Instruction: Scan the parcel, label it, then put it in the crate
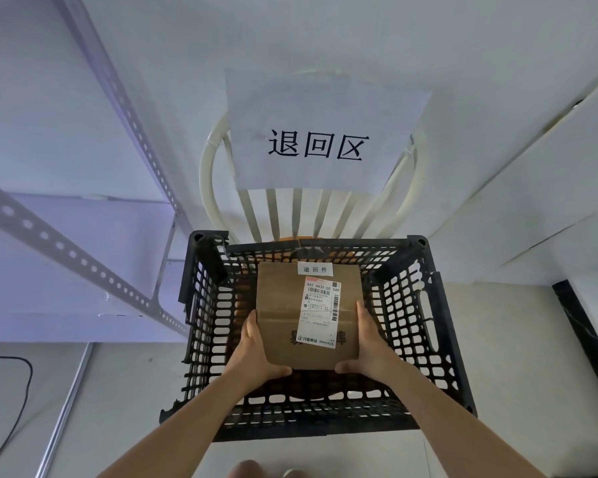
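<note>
White wall and pale floor surround a black lattice crate sitting on a chair seat. Parcel, a brown cardboard box, sits inside the crate's opening, top face up; whether it rests on the crate's bottom cannot be told. White shipping label with barcode lies on the parcel top; a small white sticker with printed characters sits at the parcel's far edge. Left hand clamped on the parcel's left side, thumb under the near edge. Right hand clamped on the parcel's right side, thumb at the near edge. Behind the crate, the chair back carries a paper sign with large black characters. Left of the crate, a perforated metal shelf frame and a black cable on the floor.
</note>
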Motion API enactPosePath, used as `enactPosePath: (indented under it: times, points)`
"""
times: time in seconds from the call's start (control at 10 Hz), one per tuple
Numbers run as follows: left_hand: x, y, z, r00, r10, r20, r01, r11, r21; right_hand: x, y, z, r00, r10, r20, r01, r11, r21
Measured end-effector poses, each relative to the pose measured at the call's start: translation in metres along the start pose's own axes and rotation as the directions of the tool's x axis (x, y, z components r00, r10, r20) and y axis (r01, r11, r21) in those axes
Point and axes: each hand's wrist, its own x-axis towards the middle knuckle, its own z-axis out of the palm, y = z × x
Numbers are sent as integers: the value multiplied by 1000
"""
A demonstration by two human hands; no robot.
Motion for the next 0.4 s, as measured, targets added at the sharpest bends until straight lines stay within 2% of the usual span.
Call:
enactPosePath:
  times: [0.1,0.2,0.3,0.4]
  points:
    - [-9,7,-4,1000,-17,2,17,1000,19,-10,-19,-1,995,42,-86,-62,965,-255]
    - [-32,30,-22,1000,7,-19,-5,993,118,-34,-57,-12,997,5,-83,-33,943,-332]
    - [-56,65,-55,991,113,-74,-91,963,255,-59,-96,-39,998,-30,-56,7,929,-369]
    - [-87,111,-99,965,219,-144,-162,930,330,-88,-140,-78,988,-104,-116,49,915,-401]
